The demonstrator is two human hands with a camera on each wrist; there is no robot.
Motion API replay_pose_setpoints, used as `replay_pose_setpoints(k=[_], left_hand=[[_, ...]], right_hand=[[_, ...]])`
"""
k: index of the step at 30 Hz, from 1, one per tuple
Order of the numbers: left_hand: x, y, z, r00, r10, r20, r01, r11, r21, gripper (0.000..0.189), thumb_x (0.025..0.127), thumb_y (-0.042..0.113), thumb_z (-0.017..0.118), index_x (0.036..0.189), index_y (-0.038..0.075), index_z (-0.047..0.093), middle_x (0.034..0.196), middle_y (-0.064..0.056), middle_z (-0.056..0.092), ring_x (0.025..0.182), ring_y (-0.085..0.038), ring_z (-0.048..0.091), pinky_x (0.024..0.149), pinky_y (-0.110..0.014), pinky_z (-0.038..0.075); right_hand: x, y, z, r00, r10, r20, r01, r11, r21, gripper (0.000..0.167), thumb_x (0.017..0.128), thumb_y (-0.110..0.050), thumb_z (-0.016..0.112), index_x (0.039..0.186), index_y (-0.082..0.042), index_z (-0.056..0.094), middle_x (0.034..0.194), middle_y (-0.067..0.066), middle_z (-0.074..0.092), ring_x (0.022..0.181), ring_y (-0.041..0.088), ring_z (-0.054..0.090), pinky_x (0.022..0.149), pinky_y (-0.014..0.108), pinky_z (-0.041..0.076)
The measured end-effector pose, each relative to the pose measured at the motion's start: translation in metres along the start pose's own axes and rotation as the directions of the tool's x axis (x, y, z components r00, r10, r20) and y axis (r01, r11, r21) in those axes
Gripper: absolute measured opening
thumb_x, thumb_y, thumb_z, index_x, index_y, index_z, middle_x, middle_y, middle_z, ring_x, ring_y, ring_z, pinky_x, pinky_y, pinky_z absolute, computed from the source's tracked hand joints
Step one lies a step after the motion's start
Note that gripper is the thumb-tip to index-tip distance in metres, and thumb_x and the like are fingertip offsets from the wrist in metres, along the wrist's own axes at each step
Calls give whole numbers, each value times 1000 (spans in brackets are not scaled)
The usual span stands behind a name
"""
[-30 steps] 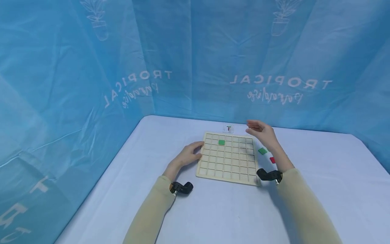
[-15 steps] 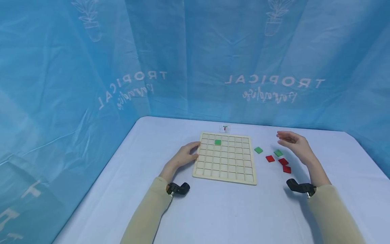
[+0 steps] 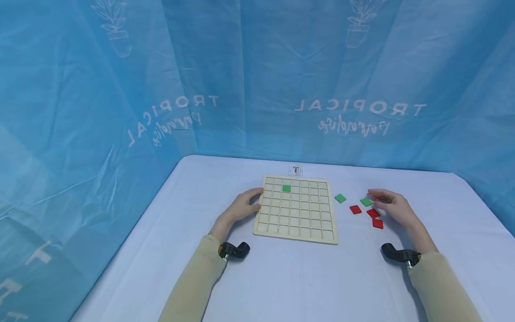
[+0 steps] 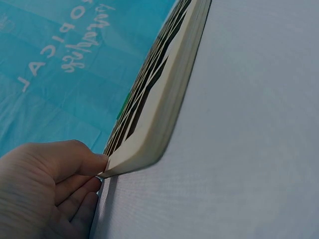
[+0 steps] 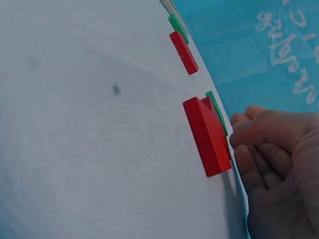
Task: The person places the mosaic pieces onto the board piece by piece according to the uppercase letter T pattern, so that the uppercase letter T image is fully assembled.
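Observation:
A pale square grid board (image 3: 295, 222) lies mid-table, with one green square tile (image 3: 286, 188) in a cell of its second row. My left hand (image 3: 240, 208) rests at the board's left side, thumb and fingertips touching the edge. In the left wrist view its thumb (image 4: 82, 162) meets the rim near the corner. My right hand (image 3: 394, 208), fingers loosely bent, hovers beside loose tiles, its fingertips close over a green tile (image 3: 365, 202). Two red tiles (image 3: 377, 223) partly overlap just below that hand; in the right wrist view no tile shows between its fingers.
Another green tile (image 3: 340, 198) and a red tile (image 3: 356, 209) lie between board and right hand. A small printed grid card (image 3: 295, 170) with a coloured T pattern lies behind the board. Blue curtains (image 3: 281, 80) stand along the white table's (image 3: 306, 281) back and left.
The right hand has moved right from above the board's far right corner, then lowered toward the loose tiles. The left hand has stayed at the board's edge. The head view has shifted slightly.

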State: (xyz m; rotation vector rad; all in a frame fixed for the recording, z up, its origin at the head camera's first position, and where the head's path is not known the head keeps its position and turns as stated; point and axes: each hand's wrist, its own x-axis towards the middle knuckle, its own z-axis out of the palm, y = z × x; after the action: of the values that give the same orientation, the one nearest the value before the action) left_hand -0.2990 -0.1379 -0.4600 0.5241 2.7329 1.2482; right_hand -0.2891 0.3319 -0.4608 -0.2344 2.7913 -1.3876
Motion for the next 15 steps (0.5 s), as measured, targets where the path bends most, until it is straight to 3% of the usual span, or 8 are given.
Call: replay_pose_setpoints(k=[5, 15], left_hand=[[0, 1, 0, 1000, -3, -9, 3, 1000, 2, 57, 88, 7, 61, 142, 5, 42, 145, -10, 41, 136, -24, 32, 112, -36, 25], [0, 1, 1, 1000, -2, -2, 2, 1000, 8, 57, 88, 7, 62, 142, 5, 42, 145, -10, 41, 136, -24, 32, 112, -36, 25]], right_hand=[[2, 2, 4, 999, -33, 3, 33, 999, -24, 40, 96, -18, 56, 133, -3, 51, 132, 20, 52, 116, 34, 50, 82, 11, 42], [1, 1, 7, 999, -34, -8, 33, 998, -54, 38, 95, -16, 58, 131, -3, 53, 130, 19, 53, 114, 35, 51, 78, 6, 42]])
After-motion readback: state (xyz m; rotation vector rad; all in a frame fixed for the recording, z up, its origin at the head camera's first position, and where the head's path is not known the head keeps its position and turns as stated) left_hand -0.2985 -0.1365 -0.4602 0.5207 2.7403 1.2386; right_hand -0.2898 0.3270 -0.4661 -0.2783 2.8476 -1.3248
